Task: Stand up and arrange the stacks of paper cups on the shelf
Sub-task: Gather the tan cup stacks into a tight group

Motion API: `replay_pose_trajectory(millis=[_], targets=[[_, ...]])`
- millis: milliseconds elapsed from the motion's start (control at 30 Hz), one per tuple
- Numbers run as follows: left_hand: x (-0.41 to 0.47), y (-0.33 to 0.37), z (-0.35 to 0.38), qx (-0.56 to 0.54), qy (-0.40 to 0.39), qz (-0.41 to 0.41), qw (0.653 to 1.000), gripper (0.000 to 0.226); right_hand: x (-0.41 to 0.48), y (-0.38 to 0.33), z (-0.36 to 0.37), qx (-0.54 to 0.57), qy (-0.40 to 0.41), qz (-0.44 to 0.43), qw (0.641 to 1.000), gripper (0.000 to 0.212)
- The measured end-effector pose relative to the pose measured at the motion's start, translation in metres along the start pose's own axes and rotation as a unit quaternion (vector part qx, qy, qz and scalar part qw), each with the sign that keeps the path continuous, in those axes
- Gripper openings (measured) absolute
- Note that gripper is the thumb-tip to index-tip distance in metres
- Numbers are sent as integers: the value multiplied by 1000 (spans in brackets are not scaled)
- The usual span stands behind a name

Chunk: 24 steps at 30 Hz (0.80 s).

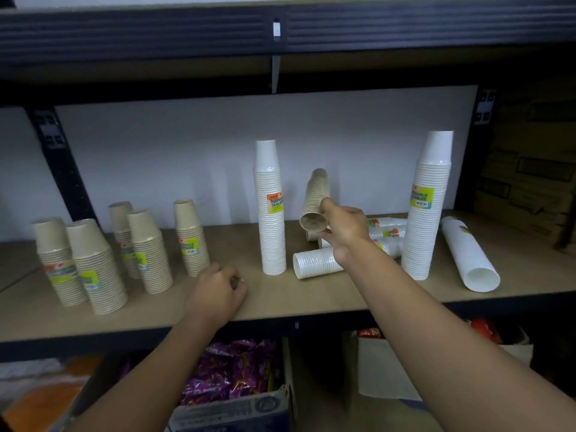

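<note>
My right hand (344,233) grips the near end of a slim brown cup stack (315,199), lifted off the wooden shelf (280,304) and tilted away from me. My left hand (218,291) rests on the shelf with fingers curled, holding nothing that I can see. Several brown cup stacks (149,251) stand upright on the left. Two tall white stacks (270,207) (428,204) stand upright. White stacks lie on their sides: one (314,262) under my right wrist, several (386,232) behind it, and one (470,255) at the far right.
The dark upper shelf beam (280,29) hangs low overhead. A black upright (59,163) stands at the back left. Below the shelf sit a carton of purple packets (237,375) and a white box (383,369). Cardboard boxes (530,169) fill the right side.
</note>
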<state>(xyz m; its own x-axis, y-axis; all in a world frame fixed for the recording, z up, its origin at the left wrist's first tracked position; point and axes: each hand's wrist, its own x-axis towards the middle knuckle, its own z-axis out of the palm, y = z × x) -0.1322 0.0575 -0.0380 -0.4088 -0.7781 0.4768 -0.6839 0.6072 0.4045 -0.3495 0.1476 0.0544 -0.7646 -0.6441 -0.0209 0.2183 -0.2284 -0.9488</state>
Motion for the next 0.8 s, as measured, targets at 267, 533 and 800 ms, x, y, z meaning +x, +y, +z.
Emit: replay_pose_trajectory(millis=[267, 533, 800], targets=[[-31, -9, -22, 4, -20, -13, 1000, 19, -67, 2, -8, 50, -50, -27, 997, 61], [-46, -26, -44, 22, -1, -21, 1000, 22, -118, 22, 27, -110, -117, -158, 974, 85], [-56, -65, -58, 49, 16, -48, 998, 24, -122, 77, 71, -277, -183, -228, 915, 74]])
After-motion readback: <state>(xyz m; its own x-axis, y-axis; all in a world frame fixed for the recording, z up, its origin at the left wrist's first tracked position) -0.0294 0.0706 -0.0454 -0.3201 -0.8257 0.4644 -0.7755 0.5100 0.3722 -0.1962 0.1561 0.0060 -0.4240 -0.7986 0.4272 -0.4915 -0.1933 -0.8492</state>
